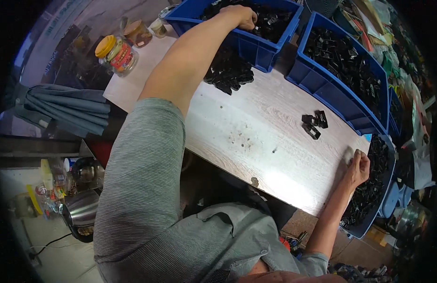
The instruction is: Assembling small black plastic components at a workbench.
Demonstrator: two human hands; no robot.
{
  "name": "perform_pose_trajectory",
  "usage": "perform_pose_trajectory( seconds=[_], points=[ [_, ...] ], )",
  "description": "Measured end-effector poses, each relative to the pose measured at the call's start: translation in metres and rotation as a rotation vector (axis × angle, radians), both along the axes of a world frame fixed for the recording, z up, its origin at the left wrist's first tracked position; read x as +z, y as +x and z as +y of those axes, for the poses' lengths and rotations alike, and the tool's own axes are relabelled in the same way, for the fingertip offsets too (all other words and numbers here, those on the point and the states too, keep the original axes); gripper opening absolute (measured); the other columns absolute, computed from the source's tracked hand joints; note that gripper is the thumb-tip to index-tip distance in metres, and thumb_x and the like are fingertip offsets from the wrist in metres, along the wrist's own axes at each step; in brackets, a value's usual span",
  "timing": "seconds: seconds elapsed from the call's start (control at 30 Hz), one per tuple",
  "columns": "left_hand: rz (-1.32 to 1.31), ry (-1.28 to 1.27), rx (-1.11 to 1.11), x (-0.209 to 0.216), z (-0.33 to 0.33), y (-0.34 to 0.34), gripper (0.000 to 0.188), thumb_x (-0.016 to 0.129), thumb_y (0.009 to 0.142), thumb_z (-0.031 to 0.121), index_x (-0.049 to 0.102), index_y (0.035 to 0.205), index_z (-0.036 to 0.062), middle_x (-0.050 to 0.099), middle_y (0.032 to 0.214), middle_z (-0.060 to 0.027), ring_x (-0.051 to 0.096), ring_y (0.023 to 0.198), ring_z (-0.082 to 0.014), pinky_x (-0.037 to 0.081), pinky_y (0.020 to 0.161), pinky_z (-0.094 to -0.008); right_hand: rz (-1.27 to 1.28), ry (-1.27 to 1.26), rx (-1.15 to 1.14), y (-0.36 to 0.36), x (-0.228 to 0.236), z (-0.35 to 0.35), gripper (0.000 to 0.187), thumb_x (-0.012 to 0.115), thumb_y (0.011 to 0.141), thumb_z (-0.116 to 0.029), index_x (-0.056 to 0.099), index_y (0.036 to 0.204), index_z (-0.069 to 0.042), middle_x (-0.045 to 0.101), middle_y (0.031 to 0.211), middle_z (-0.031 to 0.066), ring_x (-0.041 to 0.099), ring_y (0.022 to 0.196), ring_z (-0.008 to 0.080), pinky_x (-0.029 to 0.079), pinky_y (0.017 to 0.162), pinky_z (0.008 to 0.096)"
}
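Parts point(230, 73) are heaped on the far table point(294, 165) and in bins point(317, 85) far and right. One bin is entered by the left hand point(242, 18), fingers bent; at the right edge, the right hand's point(356, 170) fingers are curled; whether anything is grasped cannot be told. The left jar point(120, 59) is labelled. Probably light, stiff and slick, parts are best pinched by edges.

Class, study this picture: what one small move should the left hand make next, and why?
The left hand should probably lift some black parts from the blue bin toward the table: it reaches in among them, and the tabletop nearer the body has bare space to set them down. Whether it grips any is unclear.
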State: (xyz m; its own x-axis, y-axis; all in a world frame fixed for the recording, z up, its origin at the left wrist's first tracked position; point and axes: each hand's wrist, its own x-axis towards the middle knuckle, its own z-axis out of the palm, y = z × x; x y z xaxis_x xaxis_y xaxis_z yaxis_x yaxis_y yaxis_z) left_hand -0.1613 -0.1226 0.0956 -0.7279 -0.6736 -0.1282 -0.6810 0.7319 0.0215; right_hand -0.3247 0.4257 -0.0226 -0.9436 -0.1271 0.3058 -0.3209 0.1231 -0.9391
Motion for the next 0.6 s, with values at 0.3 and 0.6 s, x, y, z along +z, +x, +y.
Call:
perform_pose_trajectory(
  seconds=[0.3, 0.6],
  points=[
    [-0.044, 0.017, 0.023, 0.001, 0.000, 0.003, 0.055, 0.066, 0.079, 0.028, 0.067, 0.134, 0.0319, 0.065, 0.139, -0.0058, 0.061, 0.128, -0.0317, 0.047, 0.109, -0.0477, -0.036, 0.010, -0.024, 0.011, 0.011, -0.007, 0.017, 0.079, 0.091, -0.022, 0.072, 0.095, -0.008, 0.061, 0.076, -0.0046, 0.049, 0.062, 0.0034, 0.036, 0.056, 0.0207],
    [0.434, -0.073, 0.022, -0.010, -0.017, 0.006, 0.043, 0.068, 0.078, 0.030, 0.074, 0.120, 0.0324, 0.072, 0.123, -0.0120, 0.066, 0.117, -0.0360, 0.051, 0.103, -0.0498, 0.005, 0.014, -0.017, 0.007, 0.005, -0.009, 0.018, 0.079, 0.092, -0.024, 0.072, 0.094, -0.008, 0.059, 0.071, -0.0046, 0.048, 0.060, 0.0039, 0.034, 0.053, 0.0208]
  ],
)
